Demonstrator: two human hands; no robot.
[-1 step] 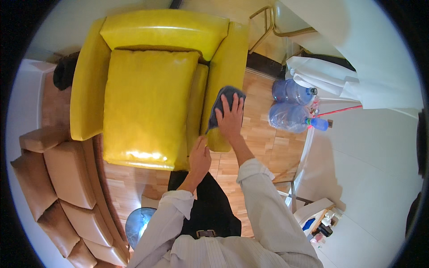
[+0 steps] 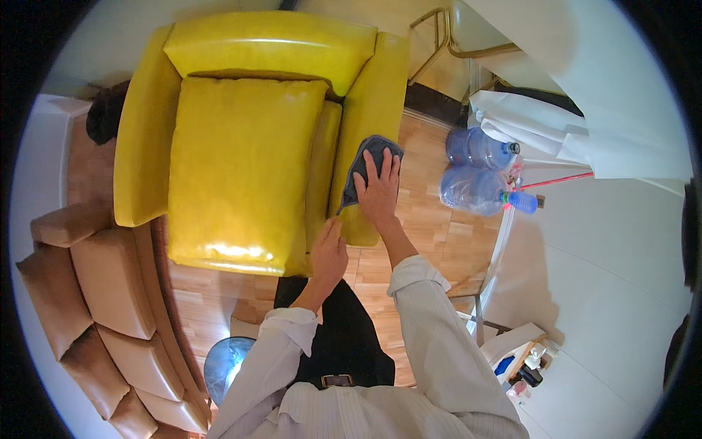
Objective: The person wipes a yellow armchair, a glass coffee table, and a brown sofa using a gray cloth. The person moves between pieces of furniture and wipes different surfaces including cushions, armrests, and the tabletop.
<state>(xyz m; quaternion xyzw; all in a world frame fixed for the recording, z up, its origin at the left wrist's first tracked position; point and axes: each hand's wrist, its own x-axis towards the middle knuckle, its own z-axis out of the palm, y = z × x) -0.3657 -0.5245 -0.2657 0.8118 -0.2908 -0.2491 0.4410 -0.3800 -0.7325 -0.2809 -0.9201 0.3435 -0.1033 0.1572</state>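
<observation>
A yellow armchair (image 2: 241, 168) with a loose seat cushion fills the upper middle of the head view. On its right armrest (image 2: 373, 80) lies a dark grey cloth (image 2: 360, 157). My right hand (image 2: 376, 190) rests flat on the cloth, fingers spread. Just below and to the left, near the armrest's front, my left hand (image 2: 329, 256) has its fingers closed at the cloth's trailing corner.
A brown sofa (image 2: 124, 307) stands at left beside a dark round object (image 2: 227, 351). At right are two large plastic water bottles (image 2: 472, 146), white sheeting (image 2: 526, 117), a metal-framed chair (image 2: 461, 36) and a small shelf with assorted items (image 2: 526, 358). Wood flooring (image 2: 424, 234) surrounds the armchair.
Both hands and the cloth sit very slightly higher in the picture, as does the armchair. Otherwise the scene looks the same.
</observation>
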